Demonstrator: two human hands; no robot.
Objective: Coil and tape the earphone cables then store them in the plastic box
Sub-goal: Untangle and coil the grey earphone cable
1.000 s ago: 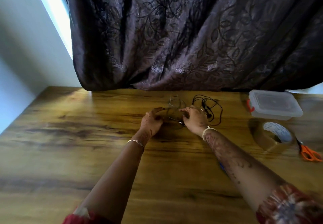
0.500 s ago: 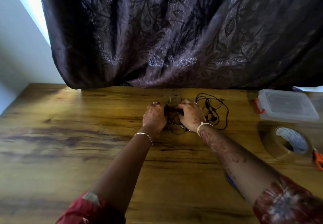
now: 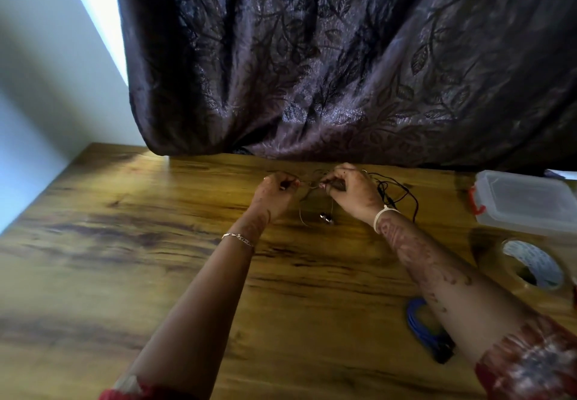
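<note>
Both hands are raised a little above the far middle of the wooden table (image 3: 156,259). My left hand (image 3: 274,195) pinches one end of a thin pale earphone cable (image 3: 302,212). My right hand (image 3: 349,192) pinches the same cable close by. The cable's loop hangs down between them, with two silvery earbuds (image 3: 326,218) at its low end. A black earphone cable (image 3: 399,193) lies loose on the table just right of my right hand. The clear plastic box (image 3: 527,203) with a red latch sits lidded at the far right.
A roll of brown tape (image 3: 527,267) lies in front of the box. A blue coiled cable (image 3: 421,324) lies under my right forearm. A dark patterned curtain (image 3: 343,71) hangs along the table's far edge. A pale wall stands to the left.
Both hands have lifted the pale cable off the table and drawn slightly apart, so its loop and earbuds now hang between them. The camera view has shifted.
</note>
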